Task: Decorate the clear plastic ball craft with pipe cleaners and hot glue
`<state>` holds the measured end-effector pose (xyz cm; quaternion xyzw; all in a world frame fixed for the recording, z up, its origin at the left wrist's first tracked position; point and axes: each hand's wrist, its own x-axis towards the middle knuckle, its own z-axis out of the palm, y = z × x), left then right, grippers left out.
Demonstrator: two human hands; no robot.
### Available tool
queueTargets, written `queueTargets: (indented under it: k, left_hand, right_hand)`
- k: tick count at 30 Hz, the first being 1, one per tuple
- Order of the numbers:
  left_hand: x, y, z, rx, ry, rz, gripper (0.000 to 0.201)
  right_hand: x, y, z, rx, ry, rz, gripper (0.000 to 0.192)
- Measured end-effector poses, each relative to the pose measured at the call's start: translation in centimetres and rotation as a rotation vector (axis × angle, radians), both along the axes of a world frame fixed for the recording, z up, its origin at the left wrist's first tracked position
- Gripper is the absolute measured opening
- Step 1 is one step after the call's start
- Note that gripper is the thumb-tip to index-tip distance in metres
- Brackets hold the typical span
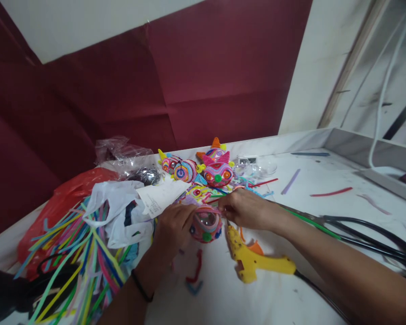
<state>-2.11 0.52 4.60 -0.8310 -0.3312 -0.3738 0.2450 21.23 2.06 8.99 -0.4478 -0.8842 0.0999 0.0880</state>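
My left hand [174, 223] is closed around the left side of a round ornament [207, 236]. Bright pipe cleaners cover this ornament, which has a clear dome in front and a green dot below it. At its upper right, my right hand [242, 208] pinches the end of a pink pipe cleaner [211, 209] that runs over the top; the fingertips are partly hidden. Just below the right hand, a yellow glue gun [257, 262] lies on the white table [176, 298], its nozzle close to the ornament. Bent red pipe cleaner pieces [196, 266] rest in front.
Several similar ornaments [218, 174] are grouped behind my hands. At left, loose pipe cleaners [91, 253] spread beside white plastic bags [110, 198] and a red bag [67, 192]. Large black-handled scissors [368, 230] lie under my right forearm. Cut strips [331, 192] are scattered at right.
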Motion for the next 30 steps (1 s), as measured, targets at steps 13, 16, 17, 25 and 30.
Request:
queueTargets:
  k: [13, 16, 17, 25, 30]
  left_hand:
    - [-0.22, -0.01, -0.11, 0.037, 0.026, -0.027, 0.018]
    - [-0.20, -0.03, -0.17, 0.043, 0.037, -0.018, 0.017]
    - [-0.20, -0.04, -0.16, 0.043, 0.041, -0.017, 0.017]
    - [-0.45, -0.27, -0.04, 0.041, 0.051, -0.007, 0.017]
    - [-0.52, -0.33, -0.13, 0.035, 0.013, 0.008, 0.016]
  right_hand:
    - [-0.18, 0.13, -0.27, 0.001, -0.002, -0.023, 0.020]
    - [-0.15, 0.12, -0.37, 0.004, -0.015, -0.026, 0.020]
    - [-0.14, 0.12, -0.38, 0.005, -0.019, -0.027, 0.020]
    - [0.19, 0.15, 0.12, 0.012, 0.015, 0.019, 0.020]
    - [0.39, 0.03, 0.18, 0.004, 0.100, 0.044, 0.020]
